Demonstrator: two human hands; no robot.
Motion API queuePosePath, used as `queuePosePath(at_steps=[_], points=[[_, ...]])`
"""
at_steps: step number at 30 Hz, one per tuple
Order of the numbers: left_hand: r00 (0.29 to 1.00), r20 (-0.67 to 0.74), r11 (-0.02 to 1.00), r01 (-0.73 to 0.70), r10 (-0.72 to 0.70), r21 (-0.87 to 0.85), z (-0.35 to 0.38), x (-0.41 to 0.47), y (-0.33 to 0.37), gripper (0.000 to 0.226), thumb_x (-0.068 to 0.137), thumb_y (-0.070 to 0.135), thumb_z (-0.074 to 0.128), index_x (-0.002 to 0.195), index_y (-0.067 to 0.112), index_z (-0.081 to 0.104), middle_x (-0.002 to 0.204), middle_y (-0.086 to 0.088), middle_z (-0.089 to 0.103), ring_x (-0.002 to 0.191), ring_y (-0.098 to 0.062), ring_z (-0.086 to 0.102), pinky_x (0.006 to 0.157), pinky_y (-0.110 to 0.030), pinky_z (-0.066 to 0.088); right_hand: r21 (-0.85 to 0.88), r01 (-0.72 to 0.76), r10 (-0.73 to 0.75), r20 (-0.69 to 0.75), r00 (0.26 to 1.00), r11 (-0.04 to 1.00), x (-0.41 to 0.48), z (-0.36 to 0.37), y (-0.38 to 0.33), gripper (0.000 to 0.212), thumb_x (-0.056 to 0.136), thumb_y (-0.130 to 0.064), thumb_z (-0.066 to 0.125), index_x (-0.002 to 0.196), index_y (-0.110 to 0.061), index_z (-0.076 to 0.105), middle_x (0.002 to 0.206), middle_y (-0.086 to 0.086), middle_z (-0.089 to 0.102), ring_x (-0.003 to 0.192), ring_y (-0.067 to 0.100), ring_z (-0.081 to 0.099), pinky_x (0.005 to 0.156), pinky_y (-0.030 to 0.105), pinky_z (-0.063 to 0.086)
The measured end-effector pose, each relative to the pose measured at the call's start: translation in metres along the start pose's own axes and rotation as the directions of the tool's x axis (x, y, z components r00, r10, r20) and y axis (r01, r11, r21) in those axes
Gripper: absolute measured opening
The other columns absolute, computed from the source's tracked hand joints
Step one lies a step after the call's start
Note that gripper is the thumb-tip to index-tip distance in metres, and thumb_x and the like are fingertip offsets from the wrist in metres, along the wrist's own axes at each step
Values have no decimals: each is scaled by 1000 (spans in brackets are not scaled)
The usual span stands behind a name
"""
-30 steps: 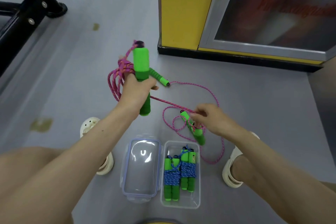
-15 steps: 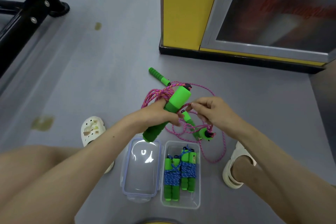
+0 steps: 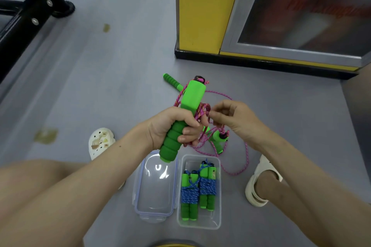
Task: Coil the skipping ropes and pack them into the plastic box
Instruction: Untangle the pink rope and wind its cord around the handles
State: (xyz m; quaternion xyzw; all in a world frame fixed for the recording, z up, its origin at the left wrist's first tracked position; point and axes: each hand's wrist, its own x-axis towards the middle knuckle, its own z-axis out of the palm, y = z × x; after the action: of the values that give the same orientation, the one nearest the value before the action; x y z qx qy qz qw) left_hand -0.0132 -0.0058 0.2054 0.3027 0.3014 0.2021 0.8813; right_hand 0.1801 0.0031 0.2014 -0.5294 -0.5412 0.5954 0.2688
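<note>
Since 0.5 s ago L hand [image 3: 170, 126] has tipped the green handle [image 3: 192, 96] more upright, and R hand [image 3: 239, 120] has come up beside it. Yellow cabinet [image 3: 200, 16] stands at back on grey floor [image 3: 120, 66]. Clear plastic box [image 3: 198, 226] sits open btwn the feet, lid [image 3: 154, 196] touching its left side, w/ two blue rope bundles [image 3: 207, 186] inside. L hand is wrapped round the handle, w/ pink rope [image 3: 203, 110] loops under its fingers. R hand pinches a strand next to the loops. Loose pink rope lies on the floor by a second handle [image 3: 217, 140], just above the box.
</note>
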Motion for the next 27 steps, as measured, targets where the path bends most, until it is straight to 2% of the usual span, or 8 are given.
queuePosePath(at_steps=[6,9,10,13,19,21,24,27], points=[[982,162,981,-72,102,-181,-4,1,1,48,64,12,67,110,0,61,45,4,42,34,-6,39,62,-27,50,-98,21,-25,-39,999,995,2,0,5,8,85,-18,68,84,-13,62,88,9,67,75,13,59,70,27,46],[953,242,958,-117,182,-261,-4,-1,7,50,70,11,63,120,4,63,48,4,47,36,-6,44,64,-27,50,-449,6,-21,-28,999,893,6,-4,20,13,85,-21,68,77,-20,58,87,2,57,77,13,53,71,29,41],[945,258,953,-125,199,-275,-3,-1,9,50,71,10,62,121,3,62,49,4,48,37,-6,45,65,-28,50,-504,-3,-12,-26,1000,864,7,-5,24,15,85,-21,69,75,-23,58,85,-1,54,77,14,51,72,30,42],[944,244,950,-156,224,-269,-5,-1,12,50,71,10,62,121,3,62,49,4,48,37,-6,45,65,-28,51,-499,-24,18,-16,1000,866,9,-6,31,21,83,-12,69,77,-27,56,84,-5,58,80,14,55,73,28,44],[955,157,947,-210,252,-243,-10,-5,14,49,68,12,64,117,5,65,47,5,45,35,-6,43,62,-27,49,-628,60,-44,40,998,776,7,-4,30,27,84,-14,69,110,-17,63,102,-5,63,93,10,57,80,16,42],[953,160,946,-213,256,-242,-10,-6,14,48,68,12,64,116,5,66,47,5,45,36,-6,43,63,-27,50,-634,69,-38,62,997,770,7,-3,28,27,84,-17,69,111,-15,67,99,-5,64,90,7,56,75,12,39],[953,167,947,-211,255,-241,-9,-6,13,49,69,11,63,117,4,64,47,5,46,36,-6,43,63,-27,50,-662,48,-25,44,999,748,6,-4,26,32,83,-24,71,113,-14,66,100,-4,65,89,8,56,74,16,39],[955,161,951,-211,251,-226,-9,-6,13,48,68,12,64,116,5,65,47,5,46,36,-6,43,63,-26,49,-671,-3,14,10,1000,741,6,-4,26,30,80,-31,73,104,-15,66,87,-7,60,77,7,54,61,12,35]])
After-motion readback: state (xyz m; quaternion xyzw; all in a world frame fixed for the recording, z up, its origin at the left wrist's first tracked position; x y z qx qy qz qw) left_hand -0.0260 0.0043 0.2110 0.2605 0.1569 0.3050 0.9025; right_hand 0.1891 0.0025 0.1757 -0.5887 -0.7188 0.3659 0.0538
